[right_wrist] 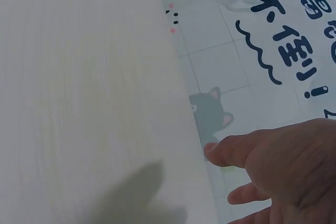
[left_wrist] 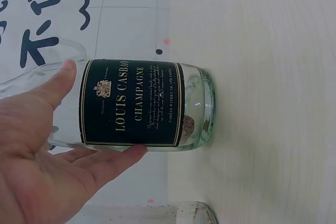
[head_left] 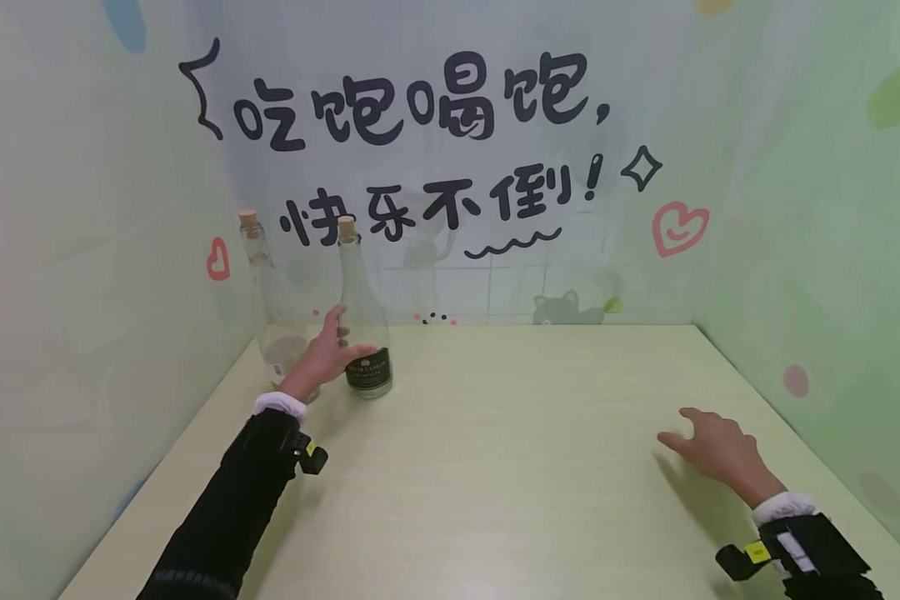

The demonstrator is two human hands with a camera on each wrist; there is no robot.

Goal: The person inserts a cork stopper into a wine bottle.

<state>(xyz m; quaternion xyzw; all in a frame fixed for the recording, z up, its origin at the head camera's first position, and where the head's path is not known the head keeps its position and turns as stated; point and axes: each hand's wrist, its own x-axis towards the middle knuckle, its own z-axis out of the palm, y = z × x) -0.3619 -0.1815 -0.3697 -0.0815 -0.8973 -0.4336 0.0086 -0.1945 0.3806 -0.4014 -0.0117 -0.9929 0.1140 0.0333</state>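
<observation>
A clear glass champagne bottle [head_left: 366,317] with a dark label and a cork stands upright at the back left of the table. My left hand [head_left: 322,358] is right at its lower body. In the left wrist view the straight fingers [left_wrist: 118,163] lie along one side of the bottle's label [left_wrist: 131,103], and the extended thumb overlaps the opposite edge. Just left of it stands a second corked clear bottle [head_left: 266,292], partly behind that hand. Over the right part of the table hovers my right hand [head_left: 720,450], its thumb and fingers spread and holding nothing.
The pale wooden table [head_left: 510,467] meets printed walls at the back and both sides. Black lettering and small drawings decorate the back wall [head_left: 450,292]. A brown spot shows through the glass near the labelled bottle's base.
</observation>
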